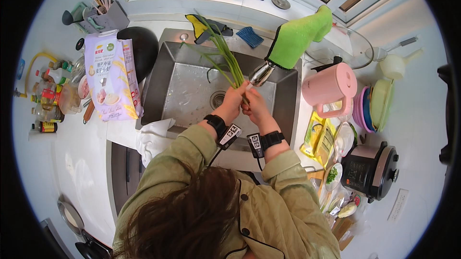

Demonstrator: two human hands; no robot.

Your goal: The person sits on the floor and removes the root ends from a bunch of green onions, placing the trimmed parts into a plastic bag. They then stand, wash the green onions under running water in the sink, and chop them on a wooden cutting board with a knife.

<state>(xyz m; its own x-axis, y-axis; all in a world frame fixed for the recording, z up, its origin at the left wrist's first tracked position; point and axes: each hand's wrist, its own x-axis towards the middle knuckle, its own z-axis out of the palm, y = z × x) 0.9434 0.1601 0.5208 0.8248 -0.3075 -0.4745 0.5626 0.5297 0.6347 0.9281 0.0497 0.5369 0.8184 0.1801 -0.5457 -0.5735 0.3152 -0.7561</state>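
A bunch of scallions (231, 62) is held over the stainless steel sink (187, 89), its long green leaves pointing towards the back edge. My left hand (233, 101) grips the lower part of the bunch. Close against it, my right hand (256, 106) has its fingers closed around the stalk ends, which are partly hidden by both hands. The chrome faucet (262, 73), draped with a green cloth (296, 41), comes down just beyond my fingers. Below, the drain (217, 99) shows in the wet basin.
Left of the sink stand flour bags (110, 78) and a black wok (142, 51). To the right are a pink kettle (327, 87), a yellow packet (317, 136), a bowl of chopped greens (333, 176) and an electric pressure cooker (369, 172). A white cloth (153, 140) hangs over the front edge.
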